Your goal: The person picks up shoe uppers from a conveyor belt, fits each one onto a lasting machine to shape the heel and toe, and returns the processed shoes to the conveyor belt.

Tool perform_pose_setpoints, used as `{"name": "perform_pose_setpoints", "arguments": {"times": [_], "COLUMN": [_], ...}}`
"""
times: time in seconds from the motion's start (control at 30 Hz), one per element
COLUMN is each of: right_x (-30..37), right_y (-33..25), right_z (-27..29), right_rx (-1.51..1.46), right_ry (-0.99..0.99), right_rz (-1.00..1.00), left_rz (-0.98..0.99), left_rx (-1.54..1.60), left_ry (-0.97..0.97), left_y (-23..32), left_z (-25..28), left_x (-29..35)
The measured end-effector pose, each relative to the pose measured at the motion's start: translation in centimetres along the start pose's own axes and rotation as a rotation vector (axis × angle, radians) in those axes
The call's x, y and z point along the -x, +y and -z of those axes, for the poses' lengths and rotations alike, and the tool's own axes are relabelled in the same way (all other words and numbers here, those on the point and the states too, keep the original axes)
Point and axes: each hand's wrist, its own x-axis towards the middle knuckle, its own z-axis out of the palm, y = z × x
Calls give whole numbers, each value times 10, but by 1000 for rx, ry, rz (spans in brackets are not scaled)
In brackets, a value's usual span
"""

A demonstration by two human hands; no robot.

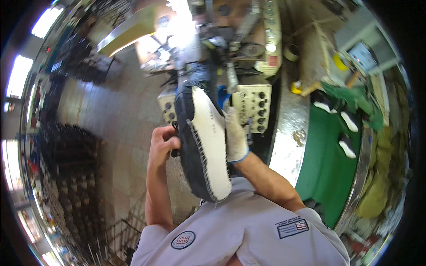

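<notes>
While my gloved right hand point(235, 137) is holding the black upturned shoe point(208, 142) left of the knobbed control panel point(251, 108), my left hand point(163, 141) is resting bent-fingered alongside, grip unclear; edge stitching point(201, 148) is looking done, an outsole apparently lacking.

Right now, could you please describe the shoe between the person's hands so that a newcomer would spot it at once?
Start at the pale shirt at the bottom and look just upward. There, between the bare left hand and the gloved right hand, is a dark shoe, its white underside showing. Unlike the shoes on the green belt, it is handheld, with coarse edge stitching.
</notes>
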Motion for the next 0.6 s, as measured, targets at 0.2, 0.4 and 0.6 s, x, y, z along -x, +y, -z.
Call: {"name": "perform_pose_setpoints", "arguments": {"times": [0.2, 0.4, 0.6], "right_x": [43, 124, 268], "right_y": [-52, -111, -173], "right_z": [76, 181, 317], "right_rx": [-69, 314, 704], "right_ry": [298, 616, 1058], "right_rz": [114, 441, 187], "left_rz": [-181, 308, 344], "left_rx": [189, 148, -329], "left_ry": [69, -239, -535], "left_y": [-35, -73, -135], "left_z": [-150, -279, -360], "left_x": [-50, -87, -75]}}
